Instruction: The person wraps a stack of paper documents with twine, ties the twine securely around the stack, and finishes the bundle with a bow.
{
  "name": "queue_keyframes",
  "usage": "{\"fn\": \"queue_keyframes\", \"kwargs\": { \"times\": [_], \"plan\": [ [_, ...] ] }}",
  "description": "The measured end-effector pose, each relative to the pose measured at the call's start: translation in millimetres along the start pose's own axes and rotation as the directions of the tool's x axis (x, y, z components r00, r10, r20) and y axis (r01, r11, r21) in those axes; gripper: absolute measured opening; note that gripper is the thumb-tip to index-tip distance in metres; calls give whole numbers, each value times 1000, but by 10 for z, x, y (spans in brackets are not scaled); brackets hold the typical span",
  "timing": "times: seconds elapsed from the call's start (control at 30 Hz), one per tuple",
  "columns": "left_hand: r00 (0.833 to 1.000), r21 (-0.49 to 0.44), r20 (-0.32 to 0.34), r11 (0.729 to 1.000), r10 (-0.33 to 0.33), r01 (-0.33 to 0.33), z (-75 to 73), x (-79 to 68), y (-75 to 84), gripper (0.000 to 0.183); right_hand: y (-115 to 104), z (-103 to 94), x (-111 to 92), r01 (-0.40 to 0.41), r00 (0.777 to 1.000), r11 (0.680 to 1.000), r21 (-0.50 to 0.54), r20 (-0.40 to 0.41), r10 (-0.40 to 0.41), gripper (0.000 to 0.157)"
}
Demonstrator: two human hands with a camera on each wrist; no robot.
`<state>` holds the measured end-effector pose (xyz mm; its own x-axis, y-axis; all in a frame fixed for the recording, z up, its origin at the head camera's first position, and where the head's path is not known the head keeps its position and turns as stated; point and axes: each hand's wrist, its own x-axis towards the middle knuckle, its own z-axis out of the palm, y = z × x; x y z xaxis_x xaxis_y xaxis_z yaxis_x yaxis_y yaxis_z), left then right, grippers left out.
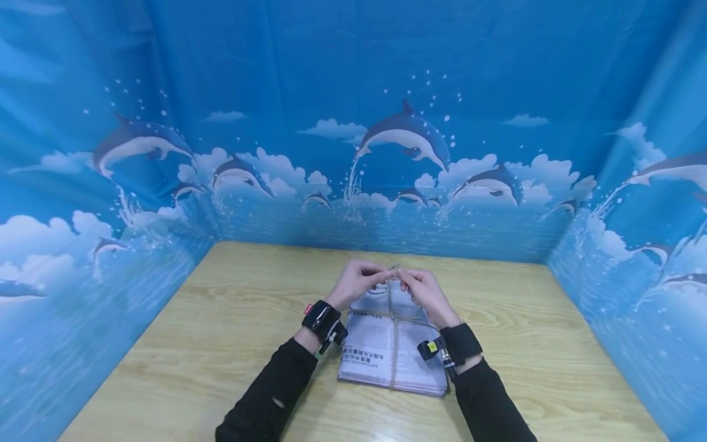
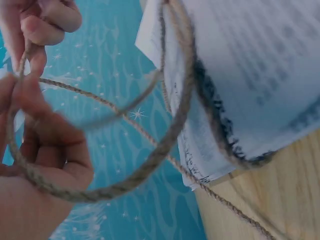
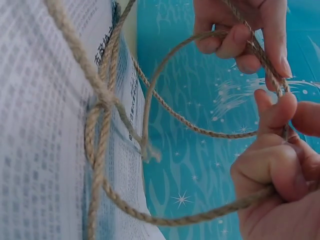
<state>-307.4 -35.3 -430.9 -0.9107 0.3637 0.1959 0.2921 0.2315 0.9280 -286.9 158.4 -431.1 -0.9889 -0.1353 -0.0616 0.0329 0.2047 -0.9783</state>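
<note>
A stack of folded newspapers (image 1: 367, 344) lies on the table, with twine (image 1: 394, 344) crossing over it both ways. Above its far edge, my left hand (image 1: 361, 282) and right hand (image 1: 425, 294) meet, fingertips close together, each pinching twine. In the left wrist view a big loop of twine (image 2: 145, 172) runs from the newspapers (image 2: 250, 65) to the left hand (image 2: 45, 150). The right wrist view shows the right hand (image 3: 280, 180) with a strand passing through its curled fingers, and doubled twine (image 3: 260, 50) between both hands. A knotted crossing (image 3: 104, 97) sits against the papers.
The wood-grain table (image 1: 248, 294) extends around the stack on all sides. A blue curtain (image 1: 309, 73) printed with dolphins rises behind the table and along its left and right sides. A loose twine strand (image 2: 225, 202) trails past the stack's edge.
</note>
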Motion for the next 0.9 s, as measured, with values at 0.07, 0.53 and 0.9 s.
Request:
{"fn": "queue_keyframes", "kwargs": {
  "times": [0.07,0.53,0.9],
  "plan": [
    [1000,54,-7,999,-4,5,9,-17,9,18,-1,2,7,-16,1000,1000,4,1,16,44],
    [994,349,-3,932,106,-99,-29,-78,17,20,92,-15,26,-47,999,993,111,11,46,33],
    [988,359,67,920,142,-157,-99,-184,61,12,109,-33,87,-68,996,958,277,-43,83,37]
  ]
}}
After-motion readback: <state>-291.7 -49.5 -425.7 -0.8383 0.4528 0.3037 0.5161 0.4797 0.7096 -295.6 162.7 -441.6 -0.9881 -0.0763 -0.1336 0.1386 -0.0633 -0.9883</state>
